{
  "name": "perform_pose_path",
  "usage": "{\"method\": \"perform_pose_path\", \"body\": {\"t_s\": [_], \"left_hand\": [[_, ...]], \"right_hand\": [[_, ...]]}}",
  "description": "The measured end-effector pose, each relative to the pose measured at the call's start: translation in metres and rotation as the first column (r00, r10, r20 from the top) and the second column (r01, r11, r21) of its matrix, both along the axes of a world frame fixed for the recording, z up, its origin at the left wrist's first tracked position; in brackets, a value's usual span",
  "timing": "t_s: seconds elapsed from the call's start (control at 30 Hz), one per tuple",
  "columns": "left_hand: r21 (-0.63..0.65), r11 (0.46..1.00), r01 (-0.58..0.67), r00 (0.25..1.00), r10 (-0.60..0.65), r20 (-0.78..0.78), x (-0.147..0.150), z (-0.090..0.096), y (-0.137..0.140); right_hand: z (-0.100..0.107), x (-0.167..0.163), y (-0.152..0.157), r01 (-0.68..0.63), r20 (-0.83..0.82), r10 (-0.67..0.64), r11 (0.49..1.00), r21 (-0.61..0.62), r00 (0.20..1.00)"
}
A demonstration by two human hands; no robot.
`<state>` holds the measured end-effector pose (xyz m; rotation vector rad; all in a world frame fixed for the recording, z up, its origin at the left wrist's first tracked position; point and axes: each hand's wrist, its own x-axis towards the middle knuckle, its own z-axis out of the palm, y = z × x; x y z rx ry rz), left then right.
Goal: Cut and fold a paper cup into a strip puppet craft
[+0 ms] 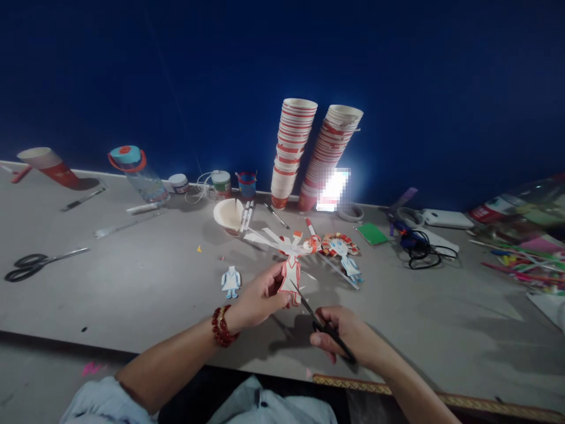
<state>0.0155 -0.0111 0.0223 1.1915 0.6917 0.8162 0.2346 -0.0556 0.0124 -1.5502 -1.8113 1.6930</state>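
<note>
Between the thumb and fingers of my left hand (260, 294) is a paper doll cutout (290, 275), a white dress shape outlined in red. My right hand (338, 333) grips a pair of black-handled scissors (324, 325), whose blades point up and left at the lower part of the cutout. Whether the blades touch the paper I cannot tell. On the table left of my left hand lies a small blue-edged paper dress figure (231, 282). Behind the cutout are white paper strips (269, 240) and a decorated paper doll (342, 250) with a blue dress.
Two tall paper cup stacks (293, 153) stand against the blue wall, beside a bright blurred screen (333, 189). A cut paper cup (228, 215) sits in front. Other scissors (44, 263) and a water bottle (138, 171) are left; black cable (428, 253) and colourful sticks (525, 265) are right.
</note>
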Motion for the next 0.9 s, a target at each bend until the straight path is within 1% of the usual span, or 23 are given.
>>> {"method": "perform_pose_path", "body": {"t_s": [0.13,0.3,0.43,0.67,0.9], "left_hand": [[0.028,1.0,-0.006,1.0,0.006,-0.012,-0.001,-0.003,0.0],[0.037,0.999,-0.011,0.999,0.012,-0.031,-0.001,-0.001,0.001],[0.044,0.999,-0.001,1.0,0.001,0.001,-0.001,-0.001,0.001],[0.043,0.999,-0.001,1.0,0.001,-0.012,-0.002,-0.001,0.002],[0.028,1.0,-0.007,1.0,0.007,-0.002,-0.001,-0.001,0.002]], "right_hand": [[-0.002,0.001,0.001,-0.007,0.058,0.005,0.999,0.035,0.998],[-0.006,0.002,0.002,-0.028,0.097,0.021,0.997,0.074,0.995],[-0.009,0.003,0.002,-0.028,0.116,0.017,0.995,0.092,0.993],[-0.006,0.002,0.002,-0.035,0.102,0.019,0.988,0.152,0.995],[-0.012,0.005,0.002,-0.05,0.117,0.022,0.968,0.245,0.993]]}}
